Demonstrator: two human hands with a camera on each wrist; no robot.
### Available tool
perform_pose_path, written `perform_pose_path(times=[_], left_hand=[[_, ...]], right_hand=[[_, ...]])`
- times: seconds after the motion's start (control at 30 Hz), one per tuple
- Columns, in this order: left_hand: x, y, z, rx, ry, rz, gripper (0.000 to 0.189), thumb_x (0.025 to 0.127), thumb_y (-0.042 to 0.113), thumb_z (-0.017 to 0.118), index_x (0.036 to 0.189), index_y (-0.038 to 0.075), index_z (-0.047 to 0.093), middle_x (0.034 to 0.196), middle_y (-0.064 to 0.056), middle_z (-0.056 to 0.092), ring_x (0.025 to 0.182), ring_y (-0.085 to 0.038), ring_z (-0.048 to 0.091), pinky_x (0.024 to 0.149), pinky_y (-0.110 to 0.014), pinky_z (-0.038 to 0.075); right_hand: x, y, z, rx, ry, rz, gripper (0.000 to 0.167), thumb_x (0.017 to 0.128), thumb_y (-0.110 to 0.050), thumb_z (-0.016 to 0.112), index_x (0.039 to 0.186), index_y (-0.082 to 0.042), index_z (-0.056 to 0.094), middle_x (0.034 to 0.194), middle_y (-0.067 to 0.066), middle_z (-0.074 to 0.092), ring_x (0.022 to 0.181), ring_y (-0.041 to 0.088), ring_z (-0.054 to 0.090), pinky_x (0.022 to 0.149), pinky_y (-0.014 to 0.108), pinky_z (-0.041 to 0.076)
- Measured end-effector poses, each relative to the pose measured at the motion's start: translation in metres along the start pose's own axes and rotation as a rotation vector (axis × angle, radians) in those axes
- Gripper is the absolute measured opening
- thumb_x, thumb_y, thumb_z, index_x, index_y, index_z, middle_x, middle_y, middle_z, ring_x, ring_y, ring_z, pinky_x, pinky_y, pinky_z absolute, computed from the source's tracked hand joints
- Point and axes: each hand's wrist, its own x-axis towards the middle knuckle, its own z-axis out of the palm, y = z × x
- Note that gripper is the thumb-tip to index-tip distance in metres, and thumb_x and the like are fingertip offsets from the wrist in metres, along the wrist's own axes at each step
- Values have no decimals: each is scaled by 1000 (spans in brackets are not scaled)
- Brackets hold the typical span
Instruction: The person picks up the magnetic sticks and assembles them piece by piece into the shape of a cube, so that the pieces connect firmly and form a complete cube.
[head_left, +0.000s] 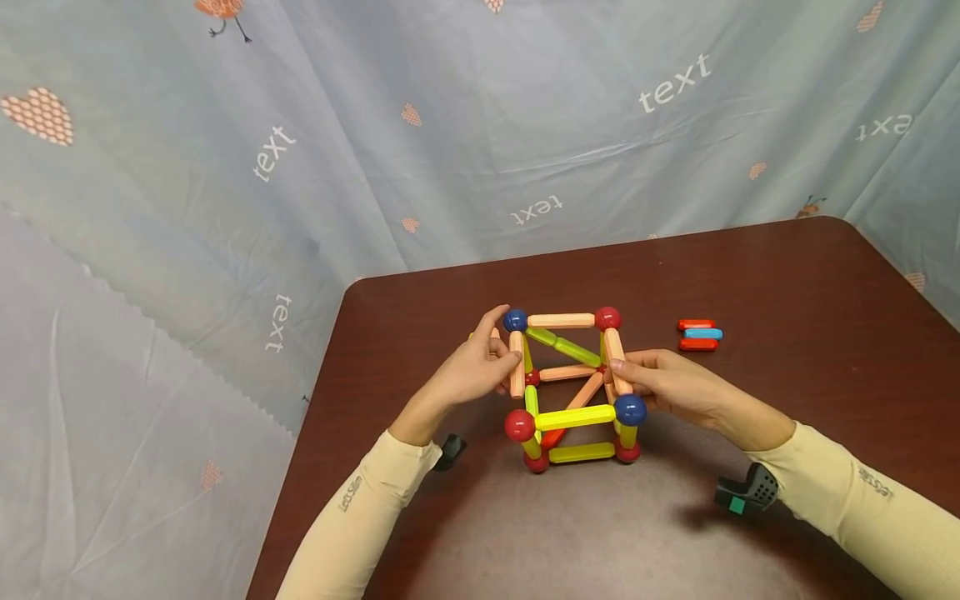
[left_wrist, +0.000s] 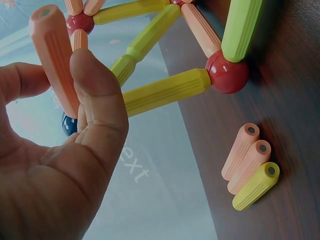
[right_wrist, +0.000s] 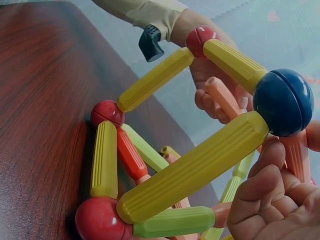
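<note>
A box-shaped frame of magnetic rods and balls stands on the table. My left hand [head_left: 474, 368] pinches a peach magnetic rod [head_left: 517, 365] at the frame's upper left. That rod's far end meets a blue ball [head_left: 516, 320]; its near end is free, a little apart from the near red ball [head_left: 520, 425]. On the other side, my right hand [head_left: 678, 383] holds the upper right peach rod [head_left: 618, 362], which runs between a red ball [head_left: 608, 318] and a large-looking blue ball [right_wrist: 282, 102]. Yellow rods [head_left: 575, 417] and green rods [left_wrist: 145, 37] form other edges and diagonals.
Two red rods and a blue rod [head_left: 703, 334] lie on the brown table [head_left: 787, 283] right of the frame. Two peach rods [left_wrist: 250, 165] and a yellow rod [left_wrist: 256, 186] lie left of it. A patterned curtain [head_left: 465, 125] hangs behind the table.
</note>
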Motion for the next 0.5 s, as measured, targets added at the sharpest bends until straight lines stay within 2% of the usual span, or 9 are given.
perform_pose_path(times=[0.3, 0.5], left_hand=[[0, 0, 2, -18, -36, -20, 77, 100, 19, 56, 162, 21, 10, 77, -8, 63, 60, -19, 61, 66, -32, 58], [-6, 2, 1, -36, -60, -9, 76, 100, 18, 55, 162, 22, 10, 74, -5, 59, 60, -19, 59, 69, -39, 59]], right_hand=[[0, 1, -1, 18, -19, -8, 57, 108, -35, 49, 135, 15, 46, 99, 7, 64, 86, 12, 67, 84, 27, 59], [-1, -1, -2, 11, -7, -4, 57, 108, -35, 49, 136, 15, 46, 102, 7, 66, 89, 14, 67, 85, 26, 59]])
